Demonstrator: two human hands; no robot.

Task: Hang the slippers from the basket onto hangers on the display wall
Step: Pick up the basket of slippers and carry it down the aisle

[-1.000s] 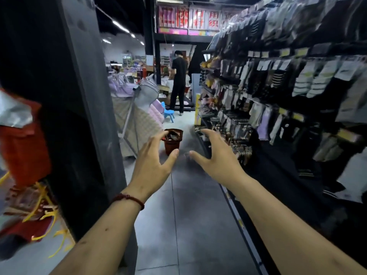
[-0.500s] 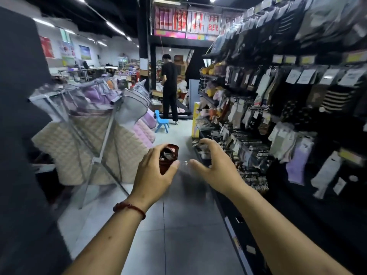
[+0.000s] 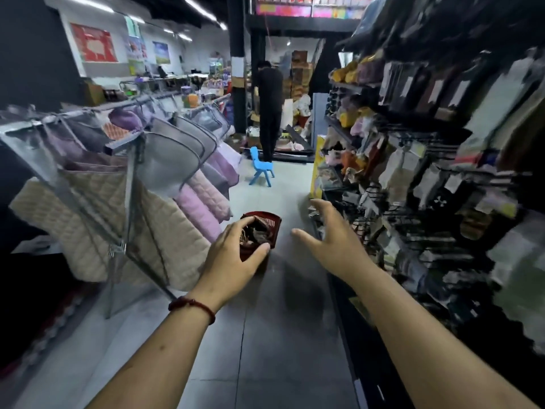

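A dark red plastic basket (image 3: 272, 221) stands on the aisle floor ahead, with slippers (image 3: 259, 230) piled inside, blurred. My left hand (image 3: 233, 258) is stretched forward in front of the basket, fingers relaxed and spread, holding nothing; it covers the basket's near left part. My right hand (image 3: 333, 240) is also stretched out, empty, fingers loosely spread, to the right of the basket. The display wall (image 3: 427, 160) runs along the right, its hooks full of hanging socks and slippers.
A metal rack (image 3: 129, 178) of quilted pads and bags juts into the aisle on the left. A small blue chair (image 3: 262, 169) stands farther down the grey tiled aisle. A person in black (image 3: 269, 110) stands at the far end beside stacked goods.
The view has moved forward along the aisle; the dark pillar on the left is gone and the basket is nearer. Both hands stay outstretched and empty.
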